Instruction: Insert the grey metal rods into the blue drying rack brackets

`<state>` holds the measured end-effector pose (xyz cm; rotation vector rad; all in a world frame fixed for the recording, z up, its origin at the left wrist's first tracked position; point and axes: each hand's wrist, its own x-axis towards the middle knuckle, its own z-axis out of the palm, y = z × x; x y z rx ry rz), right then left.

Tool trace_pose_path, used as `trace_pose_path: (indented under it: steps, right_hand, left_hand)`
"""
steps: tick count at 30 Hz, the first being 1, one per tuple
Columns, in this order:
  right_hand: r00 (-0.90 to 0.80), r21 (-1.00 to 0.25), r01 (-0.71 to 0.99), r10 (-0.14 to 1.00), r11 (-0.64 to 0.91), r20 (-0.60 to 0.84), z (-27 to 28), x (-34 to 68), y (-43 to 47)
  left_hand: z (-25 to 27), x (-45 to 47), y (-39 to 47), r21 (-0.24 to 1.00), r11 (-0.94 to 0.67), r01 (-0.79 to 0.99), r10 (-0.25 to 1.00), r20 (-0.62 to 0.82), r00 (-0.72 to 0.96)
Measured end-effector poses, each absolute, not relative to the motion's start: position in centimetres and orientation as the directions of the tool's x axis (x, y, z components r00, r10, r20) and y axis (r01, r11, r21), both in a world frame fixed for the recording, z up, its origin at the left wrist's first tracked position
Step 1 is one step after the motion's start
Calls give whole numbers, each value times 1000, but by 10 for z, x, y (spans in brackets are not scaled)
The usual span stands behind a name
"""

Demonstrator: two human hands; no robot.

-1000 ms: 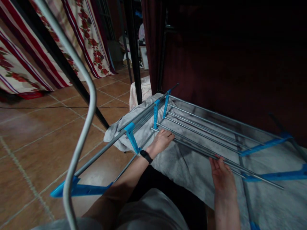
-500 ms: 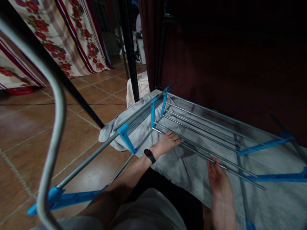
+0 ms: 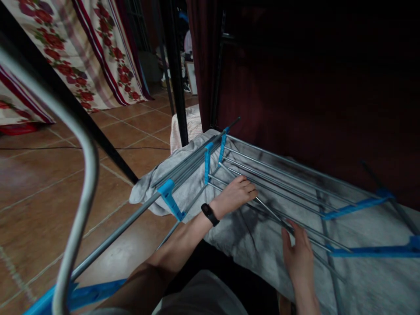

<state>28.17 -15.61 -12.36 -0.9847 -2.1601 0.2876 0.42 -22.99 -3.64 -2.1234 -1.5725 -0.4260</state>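
A loose grey metal rod point(image 3: 269, 209) runs slantwise across a drying rack with blue plastic brackets point(image 3: 207, 162). My left hand point(image 3: 239, 193), with a black wristband point(image 3: 210, 214), is closed around the rod near its far left end, which lies by the rear blue bracket point(image 3: 222, 148). Farther along the same rod, my right hand point(image 3: 299, 251) has its thumb and fingers around it; the rod's near end sticks out past this hand. Several parallel rods point(image 3: 278, 183) of the rack stretch behind both hands.
Grey cloth point(image 3: 262, 253) covers the surface under the rack. A bent pale metal tube point(image 3: 90, 175) rises close on the left. Beyond are a black post point(image 3: 179, 78), tiled floor point(image 3: 114, 210), a flowered curtain point(image 3: 65, 65) and a dark red curtain point(image 3: 278, 100).
The loose rod's far left end has moved back, from the middle bracket to the rear one, and the rod lies at a steeper slant. My left hand shifted right; my right hand's fingers curled around it.
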Motion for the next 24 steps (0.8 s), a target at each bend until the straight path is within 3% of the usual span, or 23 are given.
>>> trace_pose_path:
  steps: [4,8,15,19,24]
  right_hand:
    - [-512,-359,617,704,700,492,-129,279,-156]
    - [-442,-404,648,750,646,492,-126,282,-153]
    - [-303,-476,688,813,548,497,-103,286,-147]
    - [-252,-565,649,845,510,472,-87,288,-147]
    - [-130,-797,464,919,388,372,-62,286,-143]
  left_hand:
    - [-30,10,-229,-205,-232,951,792,527,308]
    - [-24,18,-230,-191,-177,965,766,590,257]
    - [-30,33,-228,-24,-36,999,736,675,43]
    - [-34,36,-228,-44,-38,998,739,671,58]
    - [-34,40,-228,-102,-59,993,734,670,112]
